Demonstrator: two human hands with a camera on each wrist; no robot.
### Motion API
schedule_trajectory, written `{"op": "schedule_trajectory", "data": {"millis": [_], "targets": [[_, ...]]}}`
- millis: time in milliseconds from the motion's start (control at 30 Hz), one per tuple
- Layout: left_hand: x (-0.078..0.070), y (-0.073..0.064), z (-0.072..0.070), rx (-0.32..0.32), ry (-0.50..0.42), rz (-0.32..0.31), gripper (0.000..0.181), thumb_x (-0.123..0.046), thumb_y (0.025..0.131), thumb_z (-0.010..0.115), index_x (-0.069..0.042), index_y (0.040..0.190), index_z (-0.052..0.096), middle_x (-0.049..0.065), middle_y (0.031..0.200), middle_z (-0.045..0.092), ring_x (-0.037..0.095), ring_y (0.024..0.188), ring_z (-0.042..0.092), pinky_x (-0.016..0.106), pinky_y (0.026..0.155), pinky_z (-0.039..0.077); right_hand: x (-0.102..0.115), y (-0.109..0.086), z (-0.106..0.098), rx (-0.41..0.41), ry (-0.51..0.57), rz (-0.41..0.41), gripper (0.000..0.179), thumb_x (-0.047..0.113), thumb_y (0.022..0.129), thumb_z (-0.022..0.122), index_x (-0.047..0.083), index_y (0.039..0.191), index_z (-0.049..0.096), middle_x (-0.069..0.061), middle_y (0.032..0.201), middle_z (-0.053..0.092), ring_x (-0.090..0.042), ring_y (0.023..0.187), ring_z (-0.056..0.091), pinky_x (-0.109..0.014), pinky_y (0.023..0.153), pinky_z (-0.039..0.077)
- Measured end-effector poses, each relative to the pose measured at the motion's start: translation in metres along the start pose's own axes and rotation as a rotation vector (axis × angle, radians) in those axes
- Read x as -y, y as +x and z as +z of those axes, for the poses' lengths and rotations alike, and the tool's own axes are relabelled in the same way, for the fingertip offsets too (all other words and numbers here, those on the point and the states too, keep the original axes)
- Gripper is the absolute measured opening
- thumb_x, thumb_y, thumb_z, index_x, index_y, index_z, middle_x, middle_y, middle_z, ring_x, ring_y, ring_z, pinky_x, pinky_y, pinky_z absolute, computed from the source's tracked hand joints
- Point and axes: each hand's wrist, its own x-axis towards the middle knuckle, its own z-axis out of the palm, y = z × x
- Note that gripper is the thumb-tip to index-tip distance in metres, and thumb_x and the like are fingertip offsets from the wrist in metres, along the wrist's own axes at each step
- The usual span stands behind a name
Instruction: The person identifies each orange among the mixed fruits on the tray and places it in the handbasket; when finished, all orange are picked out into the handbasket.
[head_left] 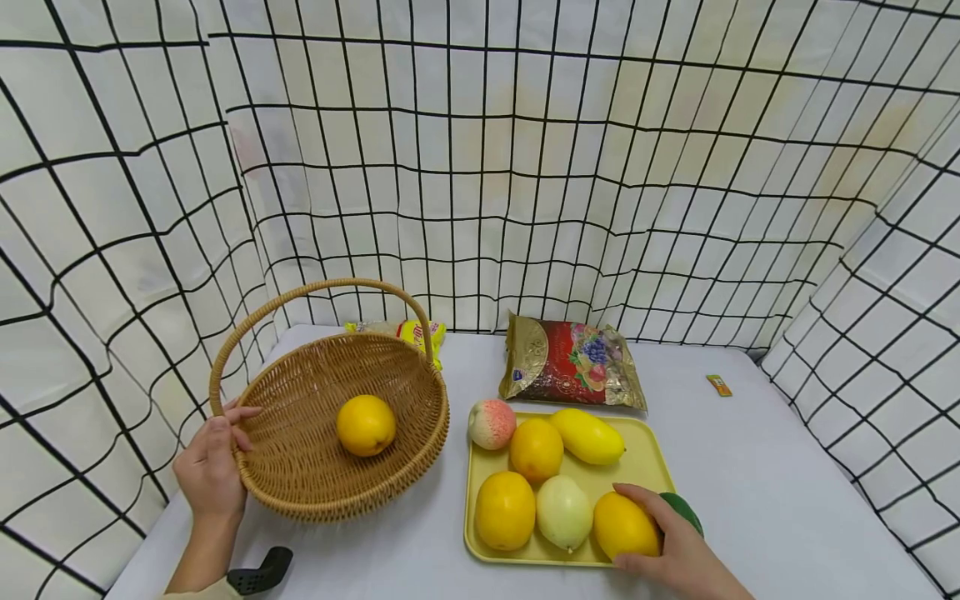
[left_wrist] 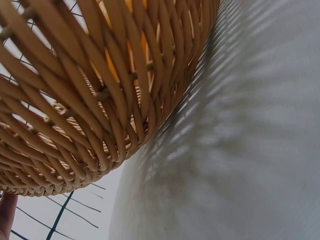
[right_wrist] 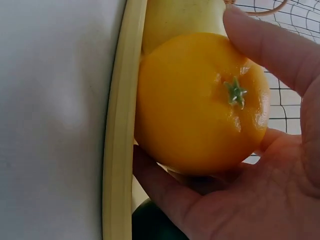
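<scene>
The person's right hand (head_left: 675, 543) grasps an orange fruit (head_left: 624, 525), thumb and fingers curved around it, at the four o'clock part of a yellow tray (head_left: 654, 454). Its green calyx (right_wrist: 235, 93) sits toward three o'clock in the right wrist view; the fruit is so nearly round that I can't make out a long axis. The left hand (head_left: 212, 462) grips a wicker basket (head_left: 300, 417) at nine o'clock on the rim. The basket tips its mouth toward the person, the oval slanting from eight to two, the handle (head_left: 330, 286) arching toward eleven. White cloth (head_left: 757, 475) covers the table; beyond, black grid lines (head_left: 483, 175) cross pale walls.
</scene>
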Motion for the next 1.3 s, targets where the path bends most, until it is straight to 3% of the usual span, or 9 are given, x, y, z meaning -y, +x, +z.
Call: {"op": "schedule_trajectory", "data": {"millis": [333, 833, 1067, 1200, 1300], "targets": [[-0.001, 0.0, 0.002, -0.002, -0.01, -0.005, 0.05, -0.012, 0.101, 0.044, 0.006, 0.054, 0.05, -0.007, 0.082, 0.072, 0.02, 0.111, 0.063, 0.02, 0.097, 0.045, 0.008, 0.006, 0.001, -0.088, -0.087, 0.059, 0.087, 0.042, 0.069, 0.086, 0.018, 0.142, 0.046, -0.009, 0.14, 0.051, -0.024, 0.113, 0.052, -0.049, 0.096, 0.045], [-0.003, 0.0, 0.001, -0.019, -0.006, 0.007, 0.05, -0.012, 0.101, 0.043, 0.008, 0.056, 0.051, -0.007, 0.083, 0.072, 0.019, 0.11, 0.063, 0.019, 0.096, 0.044, 0.017, 0.022, -0.013, -0.202, -0.008, 0.039, 0.084, 0.041, 0.074, 0.083, 0.021, 0.144, 0.042, -0.01, 0.136, 0.053, -0.024, 0.109, 0.055, -0.043, 0.093, 0.047], [-0.002, -0.002, 0.0, -0.004, -0.007, -0.007, 0.051, -0.013, 0.101, 0.043, 0.004, 0.054, 0.049, -0.01, 0.083, 0.072, 0.021, 0.112, 0.062, 0.02, 0.097, 0.044, 0.025, 0.032, -0.013, -0.255, 0.034, -0.011, 0.083, 0.04, 0.074, 0.083, 0.022, 0.145, 0.042, -0.011, 0.141, 0.05, -0.031, 0.119, 0.054, -0.043, 0.091, 0.05], [-0.002, -0.002, 0.0, -0.007, -0.047, 0.0, 0.049, -0.01, 0.1, 0.043, 0.006, 0.054, 0.049, -0.004, 0.082, 0.073, 0.022, 0.112, 0.062, 0.021, 0.098, 0.044, 0.036, 0.04, -0.01, -0.283, 0.045, -0.054, 0.083, 0.041, 0.075, 0.083, 0.023, 0.144, 0.041, -0.01, 0.141, 0.05, -0.034, 0.124, 0.052, -0.047, 0.094, 0.05], [-0.001, -0.001, 0.001, -0.008, -0.096, 0.022, 0.048, -0.007, 0.1, 0.043, 0.008, 0.055, 0.048, -0.001, 0.082, 0.073, 0.022, 0.111, 0.062, 0.021, 0.098, 0.044, 0.045, 0.048, -0.008, -0.295, 0.073, -0.117, 0.079, 0.037, 0.076, 0.083, 0.024, 0.143, 0.042, -0.01, 0.141, 0.049, -0.034, 0.123, 0.053, -0.043, 0.09, 0.053]]}}
